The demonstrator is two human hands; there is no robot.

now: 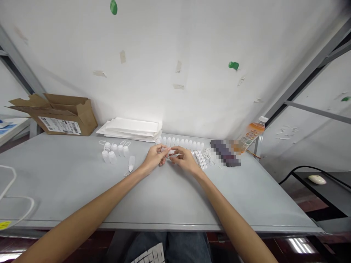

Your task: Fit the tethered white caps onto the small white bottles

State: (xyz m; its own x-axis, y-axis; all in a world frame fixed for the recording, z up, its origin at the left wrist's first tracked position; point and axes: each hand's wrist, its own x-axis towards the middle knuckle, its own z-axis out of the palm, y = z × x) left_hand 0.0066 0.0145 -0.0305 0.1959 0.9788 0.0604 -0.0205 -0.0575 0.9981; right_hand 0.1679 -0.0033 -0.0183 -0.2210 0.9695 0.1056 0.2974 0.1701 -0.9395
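My left hand (155, 157) is closed around a small white plastic bottle (165, 149), held just above the table. From the other side, my right hand (185, 159) has its fingers pinched at the bottle's cap end; the fingers partly cover it. To the left stand several similar white bottles (112, 157) with white cord loops. One more capped bottle (131, 163) with a cord lies nearer my left hand. Behind my hands runs a row of white bottles (186, 143). White caps (201, 160) sit in rows right of my right hand, beside a heap of white cords (208, 155).
A stack of white sheets (131, 128) and an open cardboard box (65, 117) are at the back left. A pixelated dark object (225, 153) and an orange drink bottle (251, 135) are at the right. A white cable (30, 201) crosses the grey table's (170, 197) left edge.
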